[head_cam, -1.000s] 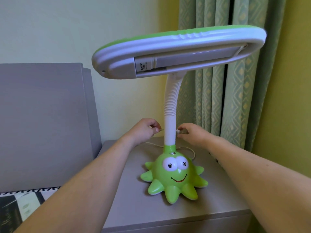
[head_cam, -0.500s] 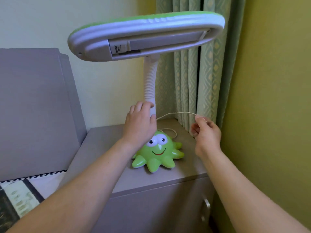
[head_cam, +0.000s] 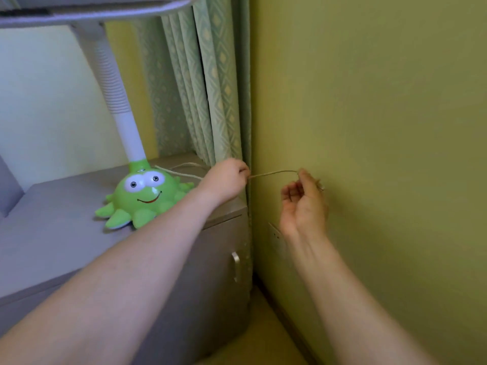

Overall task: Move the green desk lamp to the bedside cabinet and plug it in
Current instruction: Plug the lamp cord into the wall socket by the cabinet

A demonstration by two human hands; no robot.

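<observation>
The green desk lamp (head_cam: 143, 196) stands on the grey bedside cabinet (head_cam: 52, 233), its octopus-shaped base facing me and its white ribbed neck rising to the head at the top left. Its thin pale cord (head_cam: 274, 173) runs from behind the base past the cabinet's right edge. My left hand (head_cam: 226, 180) pinches the cord above the cabinet's right corner. To its right, in front of the yellow wall, my right hand (head_cam: 303, 204) pinches the cord further along. The plug is hidden behind my right hand's fingers. A wall socket (head_cam: 275, 234) sits low on the wall, just below my right wrist.
A green patterned curtain (head_cam: 210, 88) hangs behind the cabinet, down to its back right corner. The cabinet door has a metal handle (head_cam: 235, 266). The yellow wall (head_cam: 382, 127) fills the right side, close to the cabinet. A grey headboard edge (head_cam: 8, 191) shows at far left.
My view has swung right towards the wall. My left hand has left the lamp's neck and taken the cord; my right hand has drawn the cord rightwards, off the cabinet.
</observation>
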